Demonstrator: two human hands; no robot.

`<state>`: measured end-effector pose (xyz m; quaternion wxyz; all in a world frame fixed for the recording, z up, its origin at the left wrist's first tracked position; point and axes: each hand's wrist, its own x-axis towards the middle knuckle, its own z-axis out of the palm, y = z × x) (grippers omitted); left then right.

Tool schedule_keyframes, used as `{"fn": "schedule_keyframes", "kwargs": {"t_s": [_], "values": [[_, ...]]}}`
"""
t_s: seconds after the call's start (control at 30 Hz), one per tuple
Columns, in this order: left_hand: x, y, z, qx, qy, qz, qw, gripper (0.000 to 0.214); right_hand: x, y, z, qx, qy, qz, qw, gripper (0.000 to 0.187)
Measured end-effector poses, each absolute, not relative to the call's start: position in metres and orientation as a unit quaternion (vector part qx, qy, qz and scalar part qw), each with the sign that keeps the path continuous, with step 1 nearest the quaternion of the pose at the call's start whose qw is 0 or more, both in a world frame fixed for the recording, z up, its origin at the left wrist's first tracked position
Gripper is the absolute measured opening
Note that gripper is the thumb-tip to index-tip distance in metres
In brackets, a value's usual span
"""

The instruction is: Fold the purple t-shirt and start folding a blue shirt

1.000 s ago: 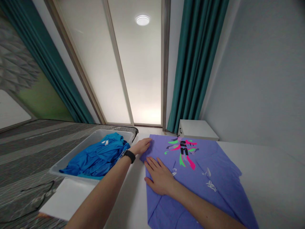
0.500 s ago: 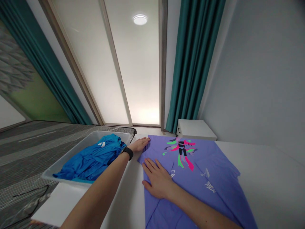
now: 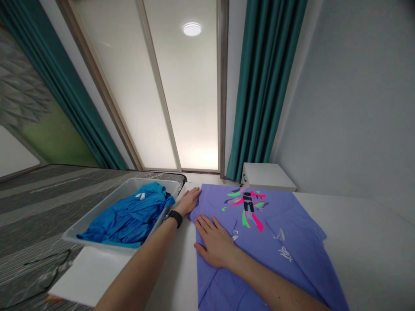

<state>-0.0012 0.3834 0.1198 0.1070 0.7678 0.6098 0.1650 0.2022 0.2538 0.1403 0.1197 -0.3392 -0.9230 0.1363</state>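
A lavender T-shirt (image 3: 259,242) with a pink, green and black print lies spread flat on a white table (image 3: 366,246). My right hand (image 3: 214,242) rests flat on the shirt's left part, fingers spread and holding nothing. My left hand (image 3: 189,201), with a black watch (image 3: 175,218) on its wrist, lies at the far left edge of the shirt, fingertips against the fabric. A bright blue garment (image 3: 128,218) lies crumpled in a pale grey plastic tray (image 3: 106,220), just left of my left forearm.
The tray stands on a white board (image 3: 90,274) beyond the table's left edge, above a grey striped floor (image 3: 39,211) with a thin black cable (image 3: 45,270) on it. A white cabinet (image 3: 267,176) stands past the table's far edge, with teal curtains (image 3: 269,82) behind.
Both hands stay in almost the same place on the shirt. The view has shifted only slightly, and the shirt and tray have not visibly moved.
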Motion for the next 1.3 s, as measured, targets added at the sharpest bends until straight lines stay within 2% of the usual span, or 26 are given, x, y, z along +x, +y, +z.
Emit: {"fn": "schedule_keyframes", "kwargs": {"t_s": [0.27,0.47,0.7,0.9,1.13,1.3], "values": [[0.005,0.384,0.129,0.731,0.653,0.17,0.098,0.045,0.204,0.261,0.145,-0.376,-0.91,0.117,0.133,0.062],[0.029,0.357,0.14,0.758,0.628,0.168,0.055,0.05,0.224,0.289,0.145,-0.459,-0.879,0.083,0.098,0.06],[0.058,0.299,0.133,0.773,0.629,0.081,0.008,0.057,0.233,0.297,0.127,-0.485,-0.866,0.077,0.094,0.061],[0.06,0.292,0.128,0.77,0.635,0.06,-0.026,0.056,0.232,0.296,0.124,-0.489,-0.863,0.072,0.101,0.061],[0.057,0.294,0.128,0.777,0.625,0.068,-0.033,0.056,0.244,0.306,0.145,-0.5,-0.853,0.117,0.096,0.066],[0.056,0.293,0.129,0.775,0.623,0.098,-0.04,0.054,0.291,0.311,0.165,-0.527,-0.837,0.127,0.078,0.065]]}}
